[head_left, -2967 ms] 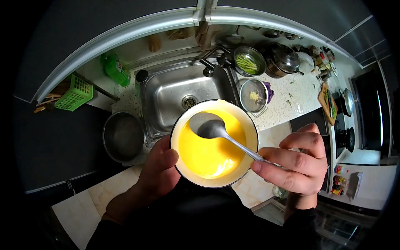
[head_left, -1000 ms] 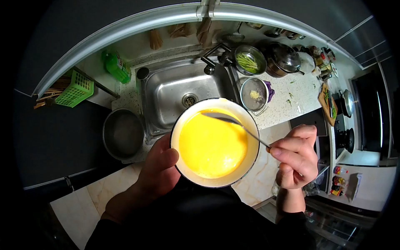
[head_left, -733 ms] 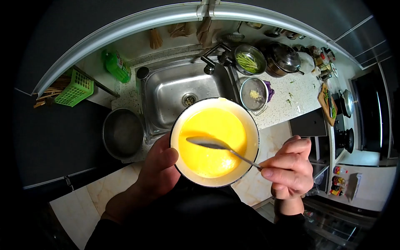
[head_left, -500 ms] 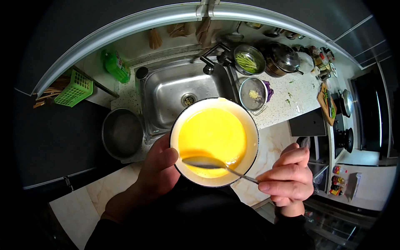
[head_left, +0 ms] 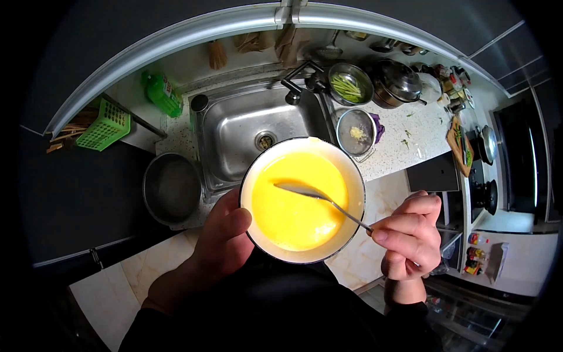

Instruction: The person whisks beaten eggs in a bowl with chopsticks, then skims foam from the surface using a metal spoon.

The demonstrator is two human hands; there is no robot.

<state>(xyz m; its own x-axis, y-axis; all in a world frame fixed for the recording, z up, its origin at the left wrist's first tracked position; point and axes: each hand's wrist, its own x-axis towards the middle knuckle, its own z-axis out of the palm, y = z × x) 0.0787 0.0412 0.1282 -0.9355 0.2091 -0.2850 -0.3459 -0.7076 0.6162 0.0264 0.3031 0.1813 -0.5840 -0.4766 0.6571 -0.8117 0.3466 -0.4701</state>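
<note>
My left hand (head_left: 226, 234) grips a white bowl (head_left: 356, 196) with a dark rim, its thumb on the near left edge and its other fingers hidden beneath. Smooth yellow liquid (head_left: 287, 223), which looks like beaten egg, fills much of the bowl. Between the thumb and fingers of my right hand (head_left: 410, 237) is the handle end of a metal spoon (head_left: 346, 212). The spoon reaches over the bowl's right rim, and its head lies at the liquid's surface near the middle, casting a shadow there.
Beyond the bowl is a steel sink (head_left: 234, 126) with a black faucet (head_left: 293, 94). Right of it stand a bowl of green stalks (head_left: 347, 88), a bowl with minced pale bits (head_left: 358, 132) and a lidded pot (head_left: 397, 82). A dark basin (head_left: 172, 188) sits left; a cutting board (head_left: 459, 146) lies far right.
The spoon's head has moved from the bowl's near left side up toward the middle of the liquid. My right hand has shifted and turned slightly; my left hand and the bowl stay nearly still.
</note>
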